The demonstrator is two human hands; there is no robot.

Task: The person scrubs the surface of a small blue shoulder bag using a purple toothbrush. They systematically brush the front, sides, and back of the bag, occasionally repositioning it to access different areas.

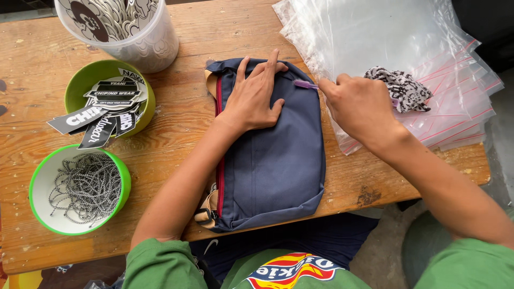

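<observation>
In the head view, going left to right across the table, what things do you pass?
Green bowl of cords → green bowl of stickers → navy pouch under the left hand → right hand → patterned cloth on the clear bags.

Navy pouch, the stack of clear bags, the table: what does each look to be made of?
Navy pouch: woven fabric, matte, likely canvas or nylon; it creases softly, shows stitched seams and has a red zipper along its edge.
Clear bags: thin glossy plastic film, see-through with wrinkle glare and red seal strips.
Table: bare wood planks, with visible grain, stains and worn patches.

Worn wooden table (160, 155), grey floor (383, 251)
</observation>
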